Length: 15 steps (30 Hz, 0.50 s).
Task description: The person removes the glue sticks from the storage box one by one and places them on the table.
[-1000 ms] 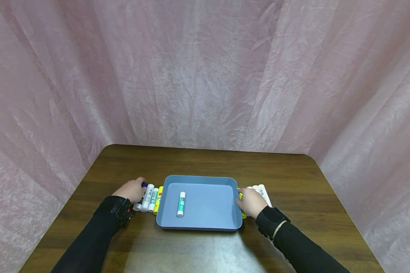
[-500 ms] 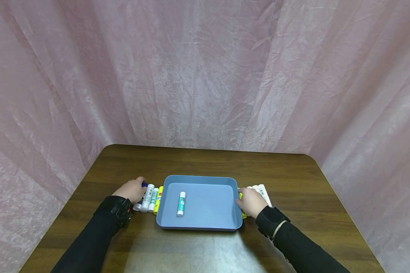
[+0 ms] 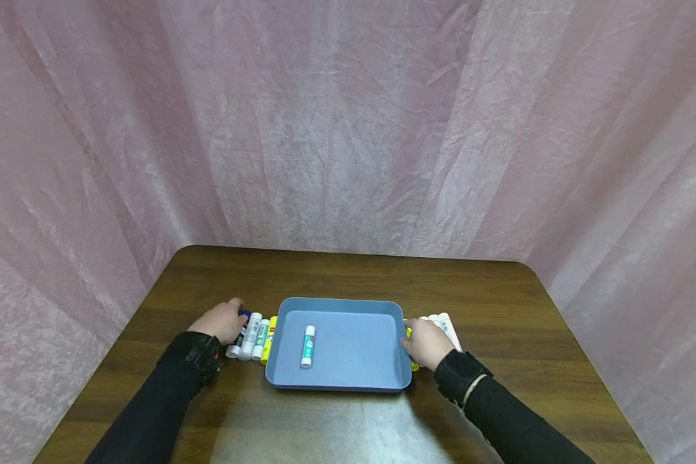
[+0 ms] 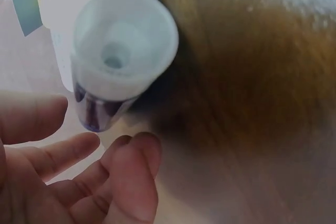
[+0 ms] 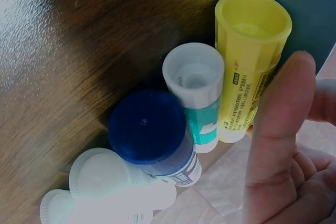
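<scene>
In the head view my left hand (image 3: 220,322) is beside a dark-blue glue stick (image 3: 240,336), leftmost in a row with a white one (image 3: 250,338), a teal-and-white one (image 3: 260,339) and a yellow one (image 3: 269,340). The left wrist view shows loosely bent fingers below the dark stick (image 4: 100,109), apart from it. My right hand (image 3: 426,343) lies by the tray's right side, over a yellow glue stick (image 5: 247,72). Its thumb (image 5: 283,108) is straight alongside that stick; whether it touches cannot be made out. One teal-and-white glue stick (image 3: 307,347) lies in the blue tray (image 3: 359,348).
Right of the yellow stick lie a small teal-and-white glue stick (image 5: 197,93), one with a blue cap (image 5: 149,127) and white ones (image 5: 102,182), partly hidden by my hand in the head view. The wooden table (image 3: 348,274) backs onto a pink curtain (image 3: 348,129).
My left hand has shifted slightly left, showing more of the dark-blue glue stick. The right hand, the tray and the glue sticks stay in place.
</scene>
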### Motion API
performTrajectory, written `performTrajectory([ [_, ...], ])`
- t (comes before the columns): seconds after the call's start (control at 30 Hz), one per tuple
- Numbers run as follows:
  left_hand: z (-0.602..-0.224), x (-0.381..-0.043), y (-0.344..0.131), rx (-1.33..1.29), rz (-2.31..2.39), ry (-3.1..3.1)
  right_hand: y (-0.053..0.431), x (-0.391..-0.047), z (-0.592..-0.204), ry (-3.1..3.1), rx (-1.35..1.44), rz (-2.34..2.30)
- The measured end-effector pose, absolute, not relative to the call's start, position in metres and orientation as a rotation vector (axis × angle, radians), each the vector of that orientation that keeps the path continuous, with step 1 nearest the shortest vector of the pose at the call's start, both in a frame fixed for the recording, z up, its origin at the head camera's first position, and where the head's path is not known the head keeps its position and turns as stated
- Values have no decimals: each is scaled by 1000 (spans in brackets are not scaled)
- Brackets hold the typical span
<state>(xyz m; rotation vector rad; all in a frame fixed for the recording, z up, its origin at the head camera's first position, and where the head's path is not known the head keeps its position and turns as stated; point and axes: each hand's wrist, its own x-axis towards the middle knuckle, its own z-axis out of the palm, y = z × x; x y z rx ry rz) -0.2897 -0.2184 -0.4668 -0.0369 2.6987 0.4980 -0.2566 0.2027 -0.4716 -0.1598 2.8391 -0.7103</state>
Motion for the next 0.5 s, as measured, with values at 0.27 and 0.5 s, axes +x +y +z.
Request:
performTrajectory([
  [0.27,-457,-289,-211,-50,481,2794,203,-258,-470,2849,-160,-686],
  [0.5,-439,-286,-193,34,530,2854,203,-258,-470,2827,-152,-696],
])
